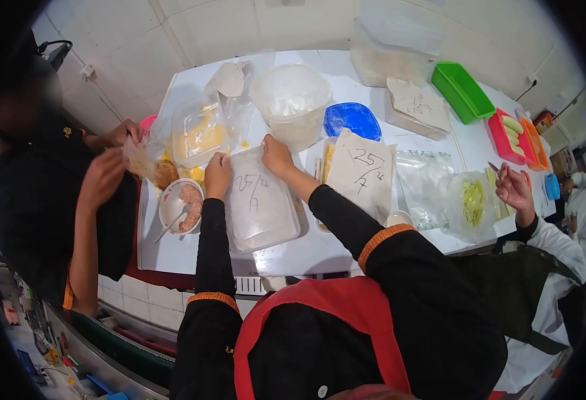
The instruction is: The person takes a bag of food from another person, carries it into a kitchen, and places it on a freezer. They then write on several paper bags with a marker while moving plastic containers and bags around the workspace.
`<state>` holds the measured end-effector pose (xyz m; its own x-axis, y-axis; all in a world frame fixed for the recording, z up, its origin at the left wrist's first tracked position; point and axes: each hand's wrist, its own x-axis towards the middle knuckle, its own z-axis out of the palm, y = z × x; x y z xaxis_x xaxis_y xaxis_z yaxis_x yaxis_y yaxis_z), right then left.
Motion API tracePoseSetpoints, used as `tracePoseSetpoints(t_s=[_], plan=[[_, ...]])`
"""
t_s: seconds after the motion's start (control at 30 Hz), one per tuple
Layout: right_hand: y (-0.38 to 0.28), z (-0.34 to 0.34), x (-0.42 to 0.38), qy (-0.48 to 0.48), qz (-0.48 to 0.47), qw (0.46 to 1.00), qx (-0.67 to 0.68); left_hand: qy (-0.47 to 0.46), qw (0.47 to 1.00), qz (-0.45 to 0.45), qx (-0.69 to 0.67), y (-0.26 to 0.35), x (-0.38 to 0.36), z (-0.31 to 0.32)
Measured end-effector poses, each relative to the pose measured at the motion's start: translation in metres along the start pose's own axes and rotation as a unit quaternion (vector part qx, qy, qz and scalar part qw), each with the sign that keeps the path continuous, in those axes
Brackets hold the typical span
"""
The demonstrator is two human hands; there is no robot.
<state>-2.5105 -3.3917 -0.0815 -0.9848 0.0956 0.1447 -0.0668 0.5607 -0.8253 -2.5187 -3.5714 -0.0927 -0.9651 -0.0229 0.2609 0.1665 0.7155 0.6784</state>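
Note:
A flat rectangular plastic container [263, 207], frosted and marked with handwritten "25/7", lies in front of me on the white table. My left hand [217, 176] grips its far left corner, the fingers curled over the edge. At the far right corner my right hand [277, 157] is closed on the same container. What is inside does not show clearly. Left of it stands a bowl [165, 208] with pinkish minced filling [189, 203] and a spoon [171, 227]. To the right, a sheet of paper [359, 175], also marked "25/7", covers another container.
A large translucent tub [291, 110], a blue lid [353, 122] and a box with yellow contents [201, 137] stand beyond my hands. A co-worker's hands [109, 167] hold a plastic bag at left. Another person's hand [513, 187] holds a knife-like tool near bagged green shreds [473, 201].

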Motion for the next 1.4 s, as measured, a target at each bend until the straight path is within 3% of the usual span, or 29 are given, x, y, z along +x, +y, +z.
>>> tracePoseSetpoints(t_s=[0.1, 0.2, 0.27, 0.33, 0.4, 0.47, 0.5, 0.57, 0.7, 0.8, 0.83, 1.0, 1.07, 1.13, 1.2, 1.27, 1.3, 1.33, 1.37, 1.4], plan=[[0.001, 0.002, 0.0, -0.003, 0.004, 1.0, -0.021, 0.045, 0.987, 0.067, 0.14, 0.012, -0.007, 0.001], [-0.009, -0.002, -0.002, -0.009, -0.003, 0.995, -0.103, 0.07, 0.963, 0.197, 0.172, 0.026, -0.013, -0.003], [-0.001, 0.006, 0.002, 0.049, -0.103, 0.981, -0.158, 0.054, 0.957, 0.211, 0.194, 0.027, -0.016, 0.0], [-0.01, -0.001, 0.004, -0.012, -0.151, 0.957, -0.248, 0.002, 0.965, 0.165, 0.204, 0.027, -0.016, 0.001], [-0.011, 0.0, 0.011, -0.068, -0.131, 0.961, -0.234, -0.032, 0.972, 0.073, 0.223, 0.03, -0.013, 0.002], [-0.002, 0.012, 0.023, -0.068, -0.094, 0.969, -0.217, -0.008, 0.974, 0.053, 0.22, 0.033, -0.01, -0.001], [0.009, 0.015, 0.025, -0.066, -0.065, 0.973, -0.212, -0.005, 0.975, 0.047, 0.215, 0.036, -0.01, 0.004], [0.014, 0.015, 0.025, -0.077, -0.151, 0.956, -0.24, -0.024, 0.968, 0.036, 0.247, 0.042, -0.01, 0.002], [0.019, 0.016, 0.027, -0.113, -0.113, 0.958, -0.239, -0.025, 0.967, 0.047, 0.25, 0.032, -0.002, 0.012], [0.001, 0.007, 0.021, -0.119, -0.003, 0.975, -0.188, -0.064, 0.965, 0.006, 0.256, 0.045, -0.001, 0.006], [0.004, 0.009, 0.018, -0.082, -0.051, 0.978, -0.183, -0.062, 0.965, 0.001, 0.256, 0.044, -0.001, 0.006], [-0.01, 0.002, 0.009, -0.074, -0.058, 0.973, -0.209, -0.021, 0.969, -0.001, 0.247, 0.047, -0.005, 0.004], [-0.025, -0.011, -0.012, -0.056, -0.116, 0.961, -0.244, 0.022, 0.971, 0.032, 0.234, 0.047, -0.008, 0.005], [-0.065, -0.057, -0.05, -0.133, -0.161, 0.931, -0.3, 0.094, 0.963, 0.097, 0.234, 0.043, -0.005, 0.006], [-0.103, -0.141, -0.066, -0.37, -0.238, 0.865, -0.241, 0.135, 0.96, 0.171, 0.177, 0.055, -0.009, 0.003], [-0.092, -0.212, -0.04, -0.55, -0.202, 0.805, -0.091, 0.145, 0.956, 0.231, 0.109, 0.074, -0.019, -0.005], [-0.087, -0.252, -0.025, -0.498, -0.2, 0.843, -0.039, 0.141, 0.953, 0.258, 0.068, 0.093, -0.024, -0.011], [-0.089, -0.293, -0.012, -0.388, -0.14, 0.908, -0.074, 0.138, 0.948, 0.284, 0.026, 0.114, -0.027, -0.016], [-0.06, -0.326, 0.019, -0.27, -0.179, 0.945, -0.034, 0.13, 0.94, 0.314, 0.002, 0.136, -0.027, -0.022], [-0.047, -0.358, 0.038, -0.141, -0.055, 0.988, -0.001, 0.122, 0.931, 0.343, -0.022, 0.159, -0.026, -0.03]])
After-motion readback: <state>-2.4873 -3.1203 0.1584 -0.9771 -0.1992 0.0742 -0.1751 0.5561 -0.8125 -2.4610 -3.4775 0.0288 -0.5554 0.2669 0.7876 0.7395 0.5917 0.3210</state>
